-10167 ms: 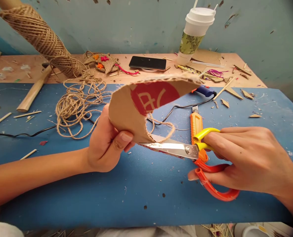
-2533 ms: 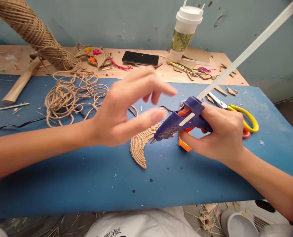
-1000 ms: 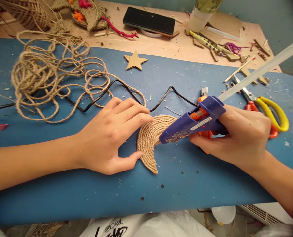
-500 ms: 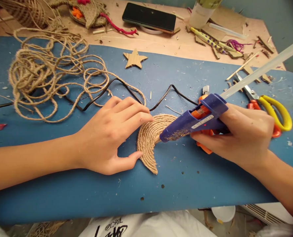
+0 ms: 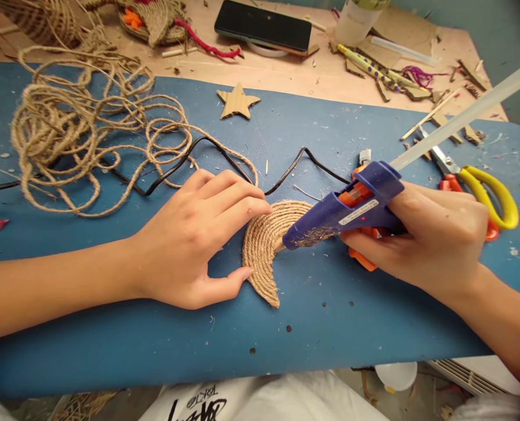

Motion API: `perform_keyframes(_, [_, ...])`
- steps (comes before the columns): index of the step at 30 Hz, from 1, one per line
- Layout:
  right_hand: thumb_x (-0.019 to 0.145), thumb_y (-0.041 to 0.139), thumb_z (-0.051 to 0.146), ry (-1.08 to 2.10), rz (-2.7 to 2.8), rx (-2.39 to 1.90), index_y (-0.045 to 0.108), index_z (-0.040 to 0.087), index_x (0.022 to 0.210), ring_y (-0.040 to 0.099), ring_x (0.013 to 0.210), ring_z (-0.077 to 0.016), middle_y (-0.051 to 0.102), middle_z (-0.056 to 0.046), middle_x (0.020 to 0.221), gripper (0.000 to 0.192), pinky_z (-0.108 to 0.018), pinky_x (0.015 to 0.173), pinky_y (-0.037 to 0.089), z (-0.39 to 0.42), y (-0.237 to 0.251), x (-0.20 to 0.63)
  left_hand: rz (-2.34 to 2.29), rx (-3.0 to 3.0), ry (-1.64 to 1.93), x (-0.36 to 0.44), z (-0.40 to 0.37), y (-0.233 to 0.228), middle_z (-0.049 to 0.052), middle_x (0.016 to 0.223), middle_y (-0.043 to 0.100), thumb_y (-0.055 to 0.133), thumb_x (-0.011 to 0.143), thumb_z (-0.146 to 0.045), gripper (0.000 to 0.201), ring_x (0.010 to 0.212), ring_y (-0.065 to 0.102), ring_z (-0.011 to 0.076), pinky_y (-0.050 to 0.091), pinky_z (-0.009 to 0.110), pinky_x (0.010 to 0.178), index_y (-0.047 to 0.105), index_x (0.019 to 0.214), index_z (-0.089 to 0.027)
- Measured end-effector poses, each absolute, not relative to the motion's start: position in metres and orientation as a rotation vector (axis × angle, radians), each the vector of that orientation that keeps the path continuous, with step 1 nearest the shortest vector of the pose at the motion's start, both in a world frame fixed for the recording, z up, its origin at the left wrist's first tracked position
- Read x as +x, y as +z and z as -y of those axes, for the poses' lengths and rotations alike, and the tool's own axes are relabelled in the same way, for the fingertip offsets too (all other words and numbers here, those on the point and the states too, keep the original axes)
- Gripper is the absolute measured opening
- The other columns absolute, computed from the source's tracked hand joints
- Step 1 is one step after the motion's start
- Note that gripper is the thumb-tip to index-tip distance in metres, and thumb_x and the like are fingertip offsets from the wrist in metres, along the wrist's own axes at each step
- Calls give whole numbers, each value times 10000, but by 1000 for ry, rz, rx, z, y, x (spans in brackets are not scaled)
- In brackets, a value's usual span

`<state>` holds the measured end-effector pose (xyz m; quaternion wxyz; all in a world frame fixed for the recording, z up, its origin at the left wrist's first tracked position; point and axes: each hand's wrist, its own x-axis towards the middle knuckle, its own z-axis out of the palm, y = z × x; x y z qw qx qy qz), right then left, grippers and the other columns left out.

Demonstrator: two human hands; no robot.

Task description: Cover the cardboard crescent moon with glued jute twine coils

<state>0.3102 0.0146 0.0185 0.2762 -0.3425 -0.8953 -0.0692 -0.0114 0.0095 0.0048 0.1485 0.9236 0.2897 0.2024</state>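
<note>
A crescent-shaped piece wound with tan jute twine (image 5: 266, 248) is lying flat on the blue board of the counter (image 5: 154, 345), near its middle. It is being pinned by the left hand (image 5: 193, 240), spread open and pressed flat, with fingertips (image 5: 264, 208) touching the crescent's edge at 10 o'clock and the thumb touching it at 8 o'clock; nothing is being gripped by this hand. A dark-blue plastic glue gun with an orange trigger (image 5: 345, 210) is being clasped in the closed grip of the right hand (image 5: 426, 234), at 3 o'clock from the crescent. The gun's nozzle is being held against the crescent's inner curve, and a long translucent glue stick (image 5: 465, 117) is sticking out of its back towards 2 o'clock.

A loose heap of jute twine (image 5: 75, 123) is lying at 10 o'clock from the crescent, with a black cord (image 5: 224, 158) running beneath it. A small cardboard star (image 5: 237, 100) is lying at 12 o'clock. Scissors with a yellow and an orange handle (image 5: 483, 193) are resting just behind the right hand. A black phone (image 5: 263, 26) is lying on the bare wooden strip at the far edge.
</note>
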Motion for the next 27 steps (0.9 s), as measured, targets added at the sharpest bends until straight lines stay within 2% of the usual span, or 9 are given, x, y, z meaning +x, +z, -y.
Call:
perform_keyframes(5, [930, 785, 190, -232, 2409, -885, 682, 210, 1137, 361, 504, -57, 650, 65, 743, 232, -273, 470, 291, -16, 18, 312, -838, 2656, 581, -11, -10, 5, 152, 1370, 710, 649, 879, -372, 525, 1225, 643, 368, 424, 544, 988, 538, 1366, -213])
perform_keyframes(9, [941, 787, 187, -257, 2415, -857, 609, 206, 1000, 411, 532, -58, 639, 57, 747, 189, -271, 485, 320, -17, 17, 316, -829, 2664, 608, -11, -10, 3, 149, 1359, 707, 642, 880, -376, 519, 1213, 649, 365, 418, 532, 985, 550, 1358, -195])
perform_keyframes(13, [1024, 712, 294, -215, 2425, -924, 379, 238, 848, 506, 621, -90, 574, 44, 741, 381, -266, 558, 409, -15, 15, 320, -823, 2670, 605, -12, -10, 2, 151, 1351, 706, 638, 893, -385, 513, 1215, 646, 363, 418, 524, 989, 558, 1355, -176])
perform_keyframes(16, [1036, 708, 311, -215, 2430, -923, 326, 237, 850, 526, 646, -91, 592, 38, 770, 431, -275, 570, 416, -14, 14, 323, -824, 2670, 612, -12, -10, 1, 152, 1348, 707, 624, 903, -386, 505, 1216, 641, 353, 418, 520, 999, 563, 1356, -171])
perform_keyframes(19, [1031, 716, 309, -222, 2435, -920, 356, 236, 857, 577, 670, -90, 634, 31, 801, 406, -274, 586, 451, -14, 13, 323, -825, 2672, 614, -12, -10, 1, 152, 1348, 709, 619, 910, -388, 500, 1219, 636, 347, 417, 516, 1000, 566, 1357, -170])
perform_keyframes(22, [1024, 719, 268, -170, 2446, -902, 473, 228, 897, 698, 771, -96, 724, 19, 915, 280, -254, 655, 543, -15, 14, 322, -827, 2674, 603, -12, -10, 2, 153, 1350, 708, 619, 912, -390, 501, 1215, 637, 349, 416, 516, 991, 564, 1359, -171])
perform_keyframes(25, [1026, 714, 202, -58, 2451, -858, 619, 227, 1072, 778, 888, -93, 795, 29, 1072, 109, -225, 742, 616, -16, 16, 321, -822, 2673, 605, -12, -11, 2, 155, 1353, 705, 626, 912, -388, 507, 1212, 639, 354, 417, 519, 992, 560, 1365, -170])
perform_keyframes(27, [1021, 727, 196, -30, 2447, -850, 653, 231, 1161, 793, 906, -90, 813, 37, 1130, 163, -219, 756, 631, -16, 17, 321, -819, 2674, 606, -12, -11, 2, 155, 1356, 704, 630, 911, -387, 509, 1212, 639, 354, 417, 520, 996, 561, 1365, -169])
